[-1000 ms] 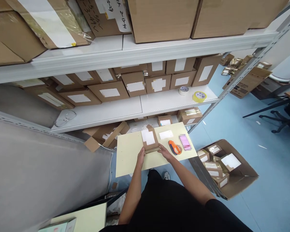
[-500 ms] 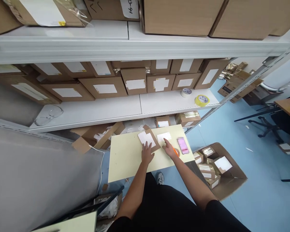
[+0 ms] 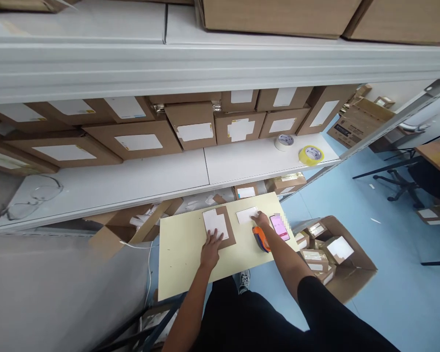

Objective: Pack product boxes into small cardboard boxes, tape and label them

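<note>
Left hand [image 3: 210,252] lies palm down, fingers spread, on the white label [image 3: 213,220] of a flat cardboard box [image 3: 229,224], seemingly pressing rather than gripping. Box sits on the pale yellow table [image 3: 179,264], left of a white slip [image 3: 244,215]. Right hand [image 3: 262,220] is at the slip's right end with fingers bent; whether they pinch it or only touch it, cannot tell (fingertips too small to resolve).

Risks, judged from the layout:

1. White slip looks thin and seems to lie flat. Poor purchase could make it slide or crease; likely cause, pushing down on it instead of getting a fingertip beneath the edge.

2. Orange-and-blue tool [image 3: 261,239] lies just beside the right forearm, near enough that a low arm could knock it. Contact between the two: unclear.

3. Phone [image 3: 279,228] rests close to the table's right edge. An outward sweep of the right arm could nudge it off, towards the open carton [image 3: 355,276] holding smaller boxes [image 3: 317,264].

4. Left hand covers the label's lower part. A sideways drag there could skew the box or scuff the label, since nothing visible braces the box's far side
</note>
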`<state>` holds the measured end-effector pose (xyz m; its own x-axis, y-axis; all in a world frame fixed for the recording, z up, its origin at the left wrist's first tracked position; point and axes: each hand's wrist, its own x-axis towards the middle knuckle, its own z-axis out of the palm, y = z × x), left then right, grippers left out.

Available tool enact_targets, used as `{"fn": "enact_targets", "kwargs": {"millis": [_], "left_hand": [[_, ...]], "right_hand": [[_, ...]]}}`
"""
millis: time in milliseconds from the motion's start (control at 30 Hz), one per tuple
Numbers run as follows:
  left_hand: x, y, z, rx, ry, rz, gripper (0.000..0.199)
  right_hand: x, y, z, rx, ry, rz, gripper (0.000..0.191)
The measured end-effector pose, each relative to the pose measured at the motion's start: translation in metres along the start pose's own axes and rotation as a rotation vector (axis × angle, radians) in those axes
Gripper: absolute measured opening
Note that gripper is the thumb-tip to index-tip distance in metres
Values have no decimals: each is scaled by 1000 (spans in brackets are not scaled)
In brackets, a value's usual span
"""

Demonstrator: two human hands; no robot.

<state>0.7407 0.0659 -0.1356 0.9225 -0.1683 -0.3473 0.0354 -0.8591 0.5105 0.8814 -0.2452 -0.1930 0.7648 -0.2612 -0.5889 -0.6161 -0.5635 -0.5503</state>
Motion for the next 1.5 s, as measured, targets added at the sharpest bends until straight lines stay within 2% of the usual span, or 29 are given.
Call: {"fn": "enact_targets", "kwargs": {"millis": [167,267,433,567,667,767,800,867,967,1100,1167,1333,1500], "left_hand": [[2,-2,-2,24,-35,10,84],[2,-2,-5,45,-74,5,85],[3,-4,-10,42,-114,-6,85],[17,-1,-22,-75,-136,-74,69],[45,21,-40,-264,-47,-72,56],[83,61,-56,-498,18,66,63],[96,75,-60,-572,-2,101,65],[120,98,-66,-684,-104,177,65],[145,117,-71,-706,-289,258,45],[152,125,-78,-624,-471,279,38],[150,130,-81,-605,-499,259,39],[144,145,-87,-621,-376,157,37],[148,145,-91,-712,-141,113,39]], "right_hand": [[20,-16,20,-250,101,50,57],[20,-20,21,-216,95,10,43],[6,-19,2,-103,109,-64,24],[-17,-18,-18,-14,111,-139,24],[-45,-17,-32,155,59,-260,31],[-77,-16,-46,354,-47,-371,35],[-87,-15,-51,400,-75,-392,35],[-104,-12,-61,471,-108,-423,35],[-118,-5,-76,546,-99,-426,39],[-124,6,-92,639,-40,-368,44],[-126,8,-96,691,-30,-354,43],[-126,6,-100,788,40,-331,43],[-126,14,-130,935,225,-213,52]]}}
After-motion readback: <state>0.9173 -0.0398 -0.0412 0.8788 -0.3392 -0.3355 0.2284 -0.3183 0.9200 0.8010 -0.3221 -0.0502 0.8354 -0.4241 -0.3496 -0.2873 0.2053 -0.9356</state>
